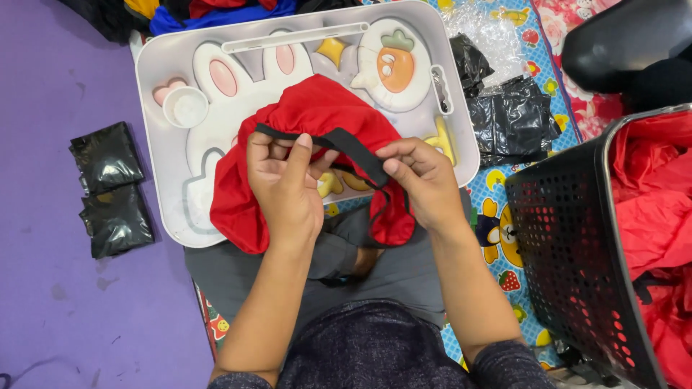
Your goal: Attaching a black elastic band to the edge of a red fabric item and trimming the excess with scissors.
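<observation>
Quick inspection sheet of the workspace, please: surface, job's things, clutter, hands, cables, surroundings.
Surface: white lap tray with rabbit and carrot shapes, on a purple floor and a patterned mat.
Job's things: red garment with a black band, bunched over the tray.
Clutter: folded black plastic bags at left; loose black bags and clear wrap at right.
Hands: left hand and right hand both pinch the black band.
Cables: nothing seen.
Surroundings: black perforated basket holding red fabric; coloured cloth at the top.

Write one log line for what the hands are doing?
left hand: grips red cloth | right hand: pinches black strap | under: white tray
</observation>
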